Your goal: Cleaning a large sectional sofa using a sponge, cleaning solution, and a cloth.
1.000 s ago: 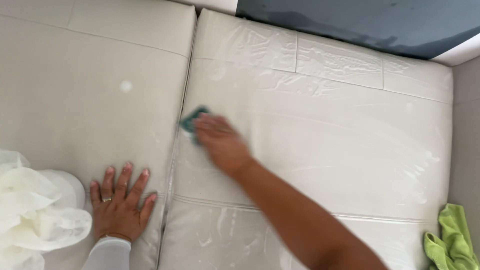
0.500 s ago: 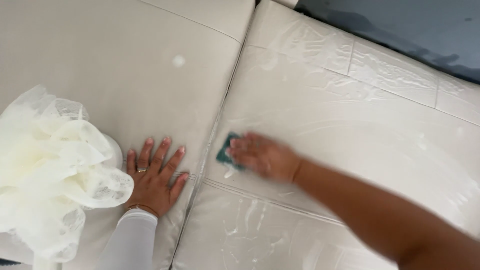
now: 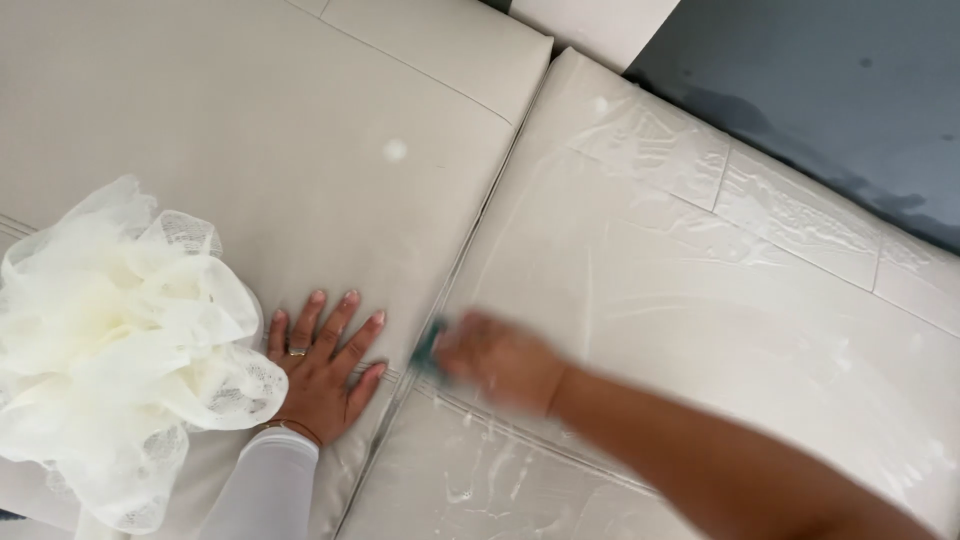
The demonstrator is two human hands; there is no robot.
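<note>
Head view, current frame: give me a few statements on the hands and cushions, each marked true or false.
1. The left hand lies flat, fingers spread, on the beige cushion. True.
2. The right hand holds a yellow brush. False: a teal scrubbing pad shows at its fingers.
3. The right cushion looks wet and streaked. True.
4. The white lacy fabric bundle lies to the right of both hands. False: it lies left of the left hand.
5. A ring is on the left hand. True.

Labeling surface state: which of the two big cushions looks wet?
The right cushion, under the right hand with the teal sponge: shiny, streaked with suds. The left cushion is matte.
</note>
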